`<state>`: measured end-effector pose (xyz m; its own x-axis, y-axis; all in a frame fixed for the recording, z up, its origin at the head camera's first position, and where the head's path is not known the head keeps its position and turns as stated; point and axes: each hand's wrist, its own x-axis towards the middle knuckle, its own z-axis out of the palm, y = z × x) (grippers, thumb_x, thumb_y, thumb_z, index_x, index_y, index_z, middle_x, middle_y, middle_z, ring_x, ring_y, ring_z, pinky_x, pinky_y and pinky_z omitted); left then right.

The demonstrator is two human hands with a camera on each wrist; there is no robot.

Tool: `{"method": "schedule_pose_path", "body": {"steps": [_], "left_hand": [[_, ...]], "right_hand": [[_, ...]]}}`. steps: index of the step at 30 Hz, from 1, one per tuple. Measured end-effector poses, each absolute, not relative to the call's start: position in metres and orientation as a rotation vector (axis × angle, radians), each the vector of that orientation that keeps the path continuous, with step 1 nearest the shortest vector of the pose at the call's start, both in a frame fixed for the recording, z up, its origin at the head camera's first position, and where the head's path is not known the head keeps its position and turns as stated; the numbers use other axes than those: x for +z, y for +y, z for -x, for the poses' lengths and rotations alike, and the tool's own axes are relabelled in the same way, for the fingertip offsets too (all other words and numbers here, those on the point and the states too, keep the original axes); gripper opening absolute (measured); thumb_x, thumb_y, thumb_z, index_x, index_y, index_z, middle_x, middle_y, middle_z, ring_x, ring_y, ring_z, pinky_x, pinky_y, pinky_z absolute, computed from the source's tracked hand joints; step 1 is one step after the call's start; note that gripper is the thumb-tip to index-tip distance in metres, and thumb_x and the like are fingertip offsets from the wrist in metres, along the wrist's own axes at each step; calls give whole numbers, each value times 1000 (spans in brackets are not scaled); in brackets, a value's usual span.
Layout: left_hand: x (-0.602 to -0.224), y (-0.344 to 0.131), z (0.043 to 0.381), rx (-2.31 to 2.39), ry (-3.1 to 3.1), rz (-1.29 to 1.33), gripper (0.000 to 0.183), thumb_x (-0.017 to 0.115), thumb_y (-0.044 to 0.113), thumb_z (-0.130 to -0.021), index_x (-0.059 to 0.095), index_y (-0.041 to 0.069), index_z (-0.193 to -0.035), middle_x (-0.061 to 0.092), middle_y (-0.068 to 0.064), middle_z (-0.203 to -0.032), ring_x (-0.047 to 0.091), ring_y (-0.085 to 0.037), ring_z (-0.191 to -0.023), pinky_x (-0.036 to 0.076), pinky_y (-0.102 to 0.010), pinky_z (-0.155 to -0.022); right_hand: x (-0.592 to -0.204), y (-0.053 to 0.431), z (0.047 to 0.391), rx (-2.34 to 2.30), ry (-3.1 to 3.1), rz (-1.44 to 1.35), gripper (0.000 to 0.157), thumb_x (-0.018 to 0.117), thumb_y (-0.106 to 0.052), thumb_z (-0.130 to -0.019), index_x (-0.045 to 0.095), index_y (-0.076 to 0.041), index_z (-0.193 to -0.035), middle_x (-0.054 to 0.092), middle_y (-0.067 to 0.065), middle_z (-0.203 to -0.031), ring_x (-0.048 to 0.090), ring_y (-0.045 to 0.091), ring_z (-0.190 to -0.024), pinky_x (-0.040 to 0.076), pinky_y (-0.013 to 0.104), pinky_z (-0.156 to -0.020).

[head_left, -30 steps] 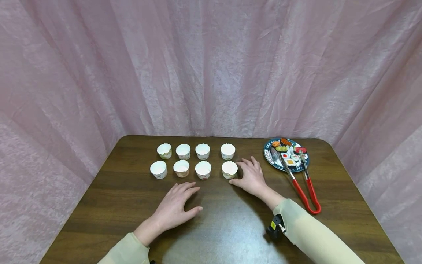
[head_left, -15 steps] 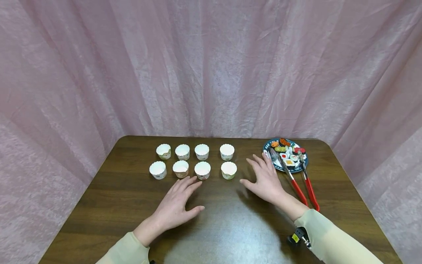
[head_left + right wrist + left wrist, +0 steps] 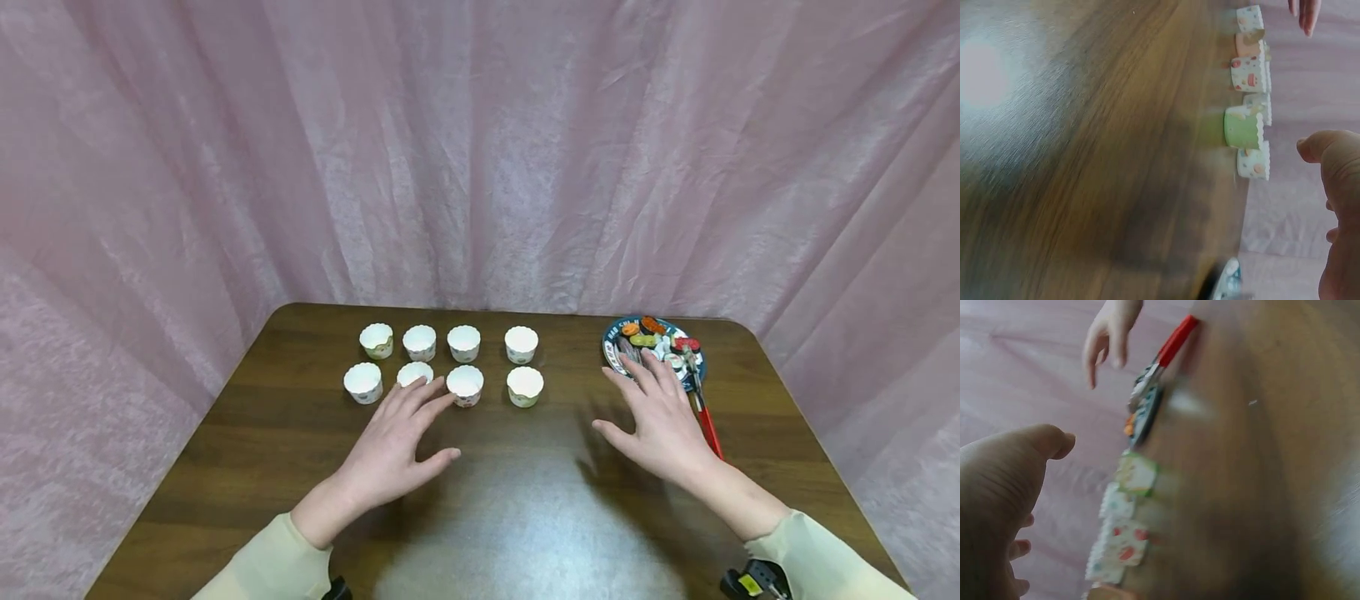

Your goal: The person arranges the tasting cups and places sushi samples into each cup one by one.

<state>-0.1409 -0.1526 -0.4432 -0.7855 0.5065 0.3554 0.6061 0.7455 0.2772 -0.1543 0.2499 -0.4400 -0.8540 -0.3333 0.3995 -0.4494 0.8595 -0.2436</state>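
Note:
Several white-lined paper baking cups stand in two rows in the head view. My left hand (image 3: 393,446) hovers with fingers spread at the front row, partly covering one cup (image 3: 415,373) and close to another cup (image 3: 465,385). Farther right, a green-patterned cup (image 3: 525,388) ends the front row. My right hand (image 3: 663,425), fingers spread and holding nothing, is above the table in front of a round plate (image 3: 610,354). Sushi-like pieces (image 3: 642,341) lie on that plate. Red-handled metal tongs (image 3: 708,429) lean on it, partly hidden by the right hand.
The brown wooden table (image 3: 247,467) has rounded far corners. A pink curtain (image 3: 480,167) hangs behind it and at both sides. The back row has a cup (image 3: 521,344) set apart from its neighbours by a wider gap.
My right hand has left the green-patterned front cup and moved right, to in front of the plate and tongs. My left hand has shifted slightly forward over the front row. The cups stay in place.

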Motion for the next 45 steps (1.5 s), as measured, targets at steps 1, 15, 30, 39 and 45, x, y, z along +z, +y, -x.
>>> {"method": "schedule_pose_path", "body": {"steps": [1,15,30,39,45], "left_hand": [[-439,-155,144,-559,-2677,857,72,73,51,-90,52,17,-150,40,-7,-160,30,-33,-150,16,-57,-121],[-408,-233,198,-672,-2637,433,71,78,44,-89,54,7,-145,42,-20,-154,33,-45,-140,25,-67,-111],[-430,-263,259,-954,-2908,83,105,66,63,-91,18,2,-162,16,-30,-164,11,-58,-146,21,-74,-110],[-448,-260,290,-930,-3065,-72,111,71,61,-87,15,-2,-161,17,-34,-161,14,-60,-144,20,-74,-110],[-457,-255,304,-903,-3135,-150,108,71,58,-87,21,-5,-159,23,-37,-157,20,-60,-140,22,-71,-111]], "right_hand": [[-438,254,152,464,-2685,-580,74,81,-42,-83,56,-10,-144,44,19,-154,24,47,-147,8,59,-122],[-440,327,146,540,-2872,-127,89,72,-61,-88,49,3,-146,41,33,-147,36,59,-127,32,74,-95],[-461,347,151,593,-3156,118,126,62,-81,-82,22,17,-153,45,39,-134,48,52,-118,49,65,-79],[-467,345,151,574,-3211,164,127,61,-81,-82,22,17,-152,48,39,-130,54,50,-111,50,61,-74],[-472,345,152,574,-3207,168,123,63,-80,-81,26,16,-149,54,33,-122,57,44,-103,51,54,-69]]}}
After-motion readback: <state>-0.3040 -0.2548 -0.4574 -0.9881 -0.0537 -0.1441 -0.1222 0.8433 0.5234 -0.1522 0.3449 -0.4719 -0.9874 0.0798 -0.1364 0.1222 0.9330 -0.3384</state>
